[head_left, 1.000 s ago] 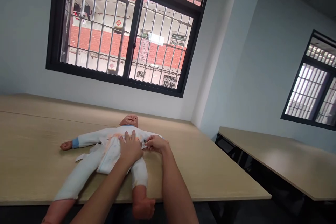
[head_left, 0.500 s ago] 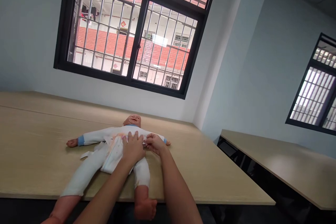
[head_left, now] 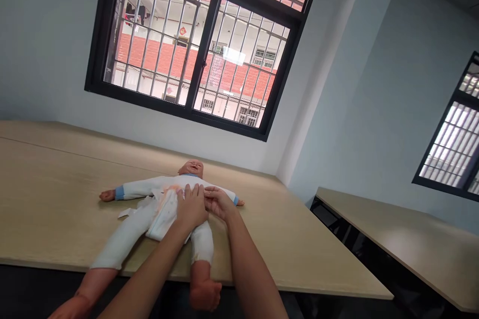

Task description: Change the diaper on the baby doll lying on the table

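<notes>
A baby doll (head_left: pixel 129 234) in a white suit with blue cuffs lies on its back, its head toward the window and its feet past the table's front edge. Around its hips is a white diaper (head_left: pixel 162 222) with an orange-patterned top. My left hand (head_left: pixel 191 205) lies flat on the front of the diaper, fingers spread a little. Beside it, at the doll's waist on the right, my right hand (head_left: pixel 220 203) has its fingers bent together; what they pinch is too small to make out. A white tab (head_left: pixel 127 213) sticks out at the left.
The wooden table (head_left: pixel 277 239) holds the doll and runs back to the wall below a barred window (head_left: pixel 202 55). A second table (head_left: pixel 396 229) stands to the right, past a dark gap.
The view has shifted slightly. My right hand's fingers have moved a little at the doll's waist, closer to my left hand. My left hand stays on the diaper.
</notes>
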`<state>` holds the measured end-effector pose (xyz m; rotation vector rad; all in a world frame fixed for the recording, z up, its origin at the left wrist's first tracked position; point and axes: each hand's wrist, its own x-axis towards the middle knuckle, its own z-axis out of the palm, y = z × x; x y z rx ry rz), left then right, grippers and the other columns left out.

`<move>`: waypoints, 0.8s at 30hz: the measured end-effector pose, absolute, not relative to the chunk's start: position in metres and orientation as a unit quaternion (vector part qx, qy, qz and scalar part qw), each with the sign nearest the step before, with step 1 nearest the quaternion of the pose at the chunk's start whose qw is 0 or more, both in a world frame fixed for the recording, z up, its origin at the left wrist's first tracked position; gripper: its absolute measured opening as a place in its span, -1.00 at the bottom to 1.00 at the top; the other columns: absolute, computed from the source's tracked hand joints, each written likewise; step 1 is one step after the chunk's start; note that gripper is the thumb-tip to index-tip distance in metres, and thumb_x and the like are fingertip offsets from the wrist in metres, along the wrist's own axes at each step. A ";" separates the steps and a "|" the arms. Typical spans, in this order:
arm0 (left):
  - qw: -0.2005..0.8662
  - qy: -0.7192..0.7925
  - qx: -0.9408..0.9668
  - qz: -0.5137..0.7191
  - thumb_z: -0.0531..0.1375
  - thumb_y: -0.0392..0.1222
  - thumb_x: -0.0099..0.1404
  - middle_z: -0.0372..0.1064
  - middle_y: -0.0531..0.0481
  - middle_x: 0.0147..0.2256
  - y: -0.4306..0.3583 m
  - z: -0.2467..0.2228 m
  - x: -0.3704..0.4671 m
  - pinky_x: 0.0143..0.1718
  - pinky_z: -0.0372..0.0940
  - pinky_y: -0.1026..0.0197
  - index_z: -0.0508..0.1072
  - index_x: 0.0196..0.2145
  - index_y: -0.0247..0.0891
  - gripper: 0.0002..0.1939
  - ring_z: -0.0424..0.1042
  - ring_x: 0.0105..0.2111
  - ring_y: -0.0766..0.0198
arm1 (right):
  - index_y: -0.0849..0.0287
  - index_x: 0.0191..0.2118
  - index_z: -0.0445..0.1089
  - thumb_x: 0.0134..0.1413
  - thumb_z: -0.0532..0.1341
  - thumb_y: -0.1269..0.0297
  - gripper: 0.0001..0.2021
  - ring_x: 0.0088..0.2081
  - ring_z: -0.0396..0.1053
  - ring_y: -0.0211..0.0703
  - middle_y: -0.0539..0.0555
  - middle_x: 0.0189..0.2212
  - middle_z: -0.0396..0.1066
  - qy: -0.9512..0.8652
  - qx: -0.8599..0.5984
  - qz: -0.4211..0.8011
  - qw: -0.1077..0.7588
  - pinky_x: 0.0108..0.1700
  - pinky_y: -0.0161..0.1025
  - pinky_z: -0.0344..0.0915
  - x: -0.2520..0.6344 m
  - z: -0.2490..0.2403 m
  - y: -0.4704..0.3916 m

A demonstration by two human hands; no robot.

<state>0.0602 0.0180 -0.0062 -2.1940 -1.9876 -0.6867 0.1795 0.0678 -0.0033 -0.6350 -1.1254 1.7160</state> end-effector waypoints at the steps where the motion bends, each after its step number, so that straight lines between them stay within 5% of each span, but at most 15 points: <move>1: 0.053 -0.653 -0.719 -0.231 0.11 -0.21 0.12 -0.07 -0.25 0.36 0.016 -0.005 0.060 0.28 -0.32 -0.28 0.02 0.35 -0.37 -0.16 -0.20 0.35 -0.22 | 0.25 -0.25 0.30 -0.17 0.30 0.56 -0.71 -0.36 0.48 -0.22 0.04 -0.40 0.48 -0.453 -0.259 0.705 0.480 -0.23 -0.28 0.43 0.179 -0.002 0.068; 10: 0.075 -0.663 -0.713 -0.214 0.08 0.06 0.19 0.35 -0.39 0.02 -0.007 0.029 0.011 0.11 0.08 -0.20 0.39 -0.03 -0.40 -0.46 0.23 0.12 -0.20 | 0.22 -0.39 0.26 -0.01 0.25 0.44 -0.89 -0.62 0.27 -0.43 -0.08 -0.58 0.36 -0.398 -0.347 0.632 0.567 -0.53 -0.49 0.24 0.184 -0.003 0.086; 18: 0.060 -0.700 -0.686 -0.189 -0.05 0.10 0.31 0.30 -0.40 0.04 -0.016 0.013 -0.002 -0.07 0.24 -0.16 0.30 0.08 -0.40 -0.43 0.32 0.03 -0.19 | 0.30 -0.35 0.37 -0.12 0.35 0.46 -0.82 -0.46 0.46 -0.30 0.14 -0.37 0.52 -0.493 -0.365 0.637 0.466 -0.47 -0.45 0.31 0.168 -0.007 0.066; 24: 0.037 -0.707 -0.675 -0.207 -0.02 0.10 0.31 0.33 -0.40 0.03 -0.021 0.018 0.006 -0.05 0.22 -0.13 0.31 0.08 -0.40 -0.42 0.34 0.02 -0.17 | 0.27 -0.18 0.36 -0.12 0.40 0.25 -0.63 -0.35 0.51 -0.21 0.20 -0.24 0.53 -0.537 -0.329 0.647 0.431 -0.34 -0.36 0.39 0.181 0.013 0.058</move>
